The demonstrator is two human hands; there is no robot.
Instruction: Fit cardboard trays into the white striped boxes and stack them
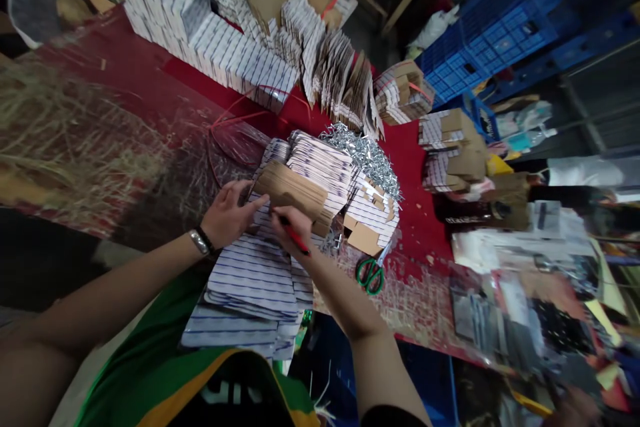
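Observation:
My left hand (227, 213) lies at the left edge of a folded piece of brown corrugated cardboard (295, 188), thumb and forefinger stretched out. In my right hand (293, 227) is a red and black pen-like tool (299, 241), its tip by the cardboard's lower edge; its exact kind is unclear. Beneath my hands, a stack of white cardboard sheets with blue stripes (253, 273) reaches back to my lap. Just beyond the brown piece sits a pile of striped folded cardboard (320, 159). Scissors with green handles (370, 275) lie right of my right forearm.
A heap of small silvery metal pieces (367, 157) and cardboard scraps (364, 239) lie on the red table (420, 213). Rows of striped cardboard bundles (240, 60) line the far side. Red cord (213, 127) trails at the left. Blue crates (490, 37) stand beyond.

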